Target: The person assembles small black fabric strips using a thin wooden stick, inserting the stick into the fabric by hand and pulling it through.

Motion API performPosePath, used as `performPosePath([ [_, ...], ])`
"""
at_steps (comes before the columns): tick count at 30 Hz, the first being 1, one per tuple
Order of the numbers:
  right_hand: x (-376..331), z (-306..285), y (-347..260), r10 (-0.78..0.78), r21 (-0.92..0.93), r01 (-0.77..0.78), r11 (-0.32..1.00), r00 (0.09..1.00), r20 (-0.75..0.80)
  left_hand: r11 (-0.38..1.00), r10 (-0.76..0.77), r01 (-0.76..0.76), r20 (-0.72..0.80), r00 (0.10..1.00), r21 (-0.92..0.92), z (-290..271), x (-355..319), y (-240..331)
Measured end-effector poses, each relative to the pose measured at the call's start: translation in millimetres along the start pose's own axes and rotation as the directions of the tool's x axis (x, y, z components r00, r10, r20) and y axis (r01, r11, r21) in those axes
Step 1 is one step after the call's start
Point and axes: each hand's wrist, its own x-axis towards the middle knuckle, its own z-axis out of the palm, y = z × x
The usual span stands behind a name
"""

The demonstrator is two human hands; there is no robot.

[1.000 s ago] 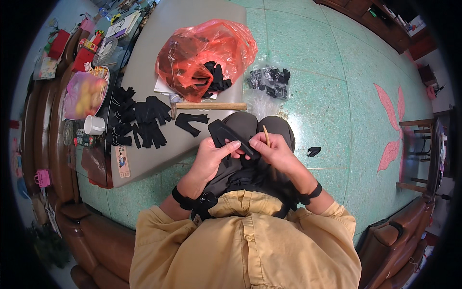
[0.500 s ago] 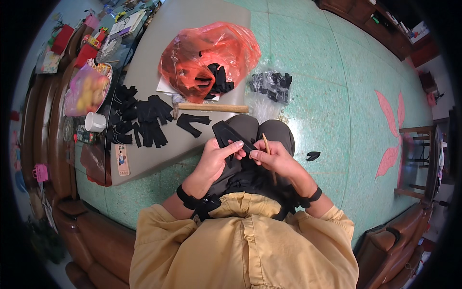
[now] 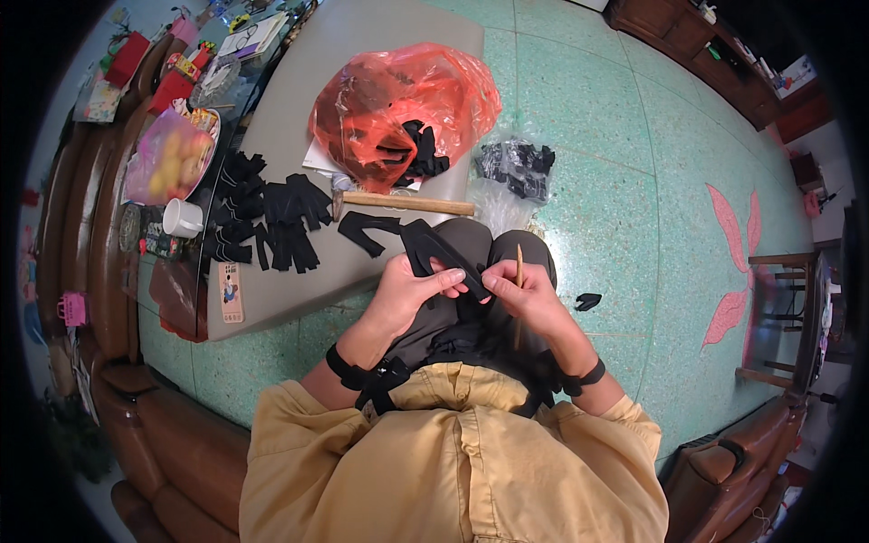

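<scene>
Above my lap, my left hand (image 3: 409, 291) grips a folded black fabric piece (image 3: 429, 246) between thumb and fingers. Its lower end is pinched by my right hand (image 3: 532, 297), which also keeps a thin pointed wooden stick (image 3: 520, 264) standing upright against the palm. Just left of the held piece, a V-shaped black strip (image 3: 364, 237) lies on the grey bench (image 3: 281, 109). Further left on the bench are several black cut pieces (image 3: 294, 210) in piles. A hammer (image 3: 412, 203) with a wooden handle rests beyond the strip.
A red plastic bag (image 3: 353, 109) with black pieces sits on the bench, and a clear bag (image 3: 516, 170) of black pieces lies beyond my knees. To the left are a white mug (image 3: 183, 217), bagged fruit (image 3: 172, 161) and a decorated phone-like case (image 3: 233, 291). A small black scrap (image 3: 588, 300) lies on the floor.
The wooden stick has turned from a slant to nearly upright as my right hand shifted slightly. The fabric piece stays between both hands, its near end a little lower.
</scene>
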Motion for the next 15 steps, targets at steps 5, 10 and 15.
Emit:
performPosePath([
  [5,2,16,5,-0.196,-0.080,0.187,0.979,0.973,-0.119,0.994,0.031,-0.026,-0.045,0.999,0.106,1,2,-6],
  [10,-1,16,4,-0.047,-0.150,0.039,0.988,0.997,-0.054,0.989,0.070,-0.065,-0.031,0.997,0.132,1,3,-8],
  [15,-6,18,10,-0.037,-0.157,0.028,0.987,0.998,-0.054,0.986,0.152,-0.138,-0.164,0.975,0.092,2,10,-6],
])
